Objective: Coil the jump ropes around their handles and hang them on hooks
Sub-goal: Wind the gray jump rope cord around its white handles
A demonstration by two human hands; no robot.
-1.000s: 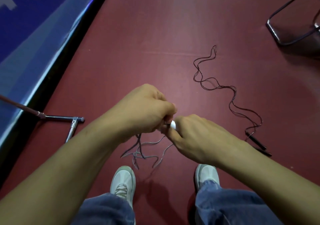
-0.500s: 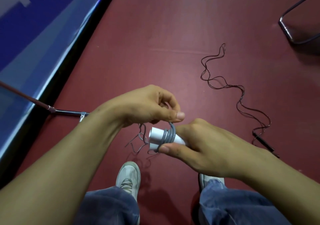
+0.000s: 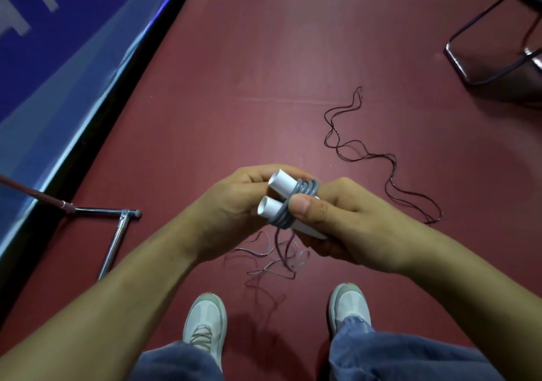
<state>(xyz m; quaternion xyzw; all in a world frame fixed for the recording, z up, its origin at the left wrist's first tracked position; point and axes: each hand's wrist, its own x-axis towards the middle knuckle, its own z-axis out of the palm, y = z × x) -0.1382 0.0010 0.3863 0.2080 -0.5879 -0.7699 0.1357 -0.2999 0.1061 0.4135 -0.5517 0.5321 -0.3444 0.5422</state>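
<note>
Several rope [image 3: 305, 188] turns now bind both handles [image 3: 281, 182].
Right hand [image 3: 352, 225] pinches the coil; left hand [image 3: 231, 201] has closed round the handles' ends; slack remains.

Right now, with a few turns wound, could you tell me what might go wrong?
1. The thumb of the right hand pins the grey coil on the white handles; easing it could let the turns spring loose.
2. The loose rope lies tangled on the floor just ahead of the shoes, so it may knot or snag underfoot.
</note>
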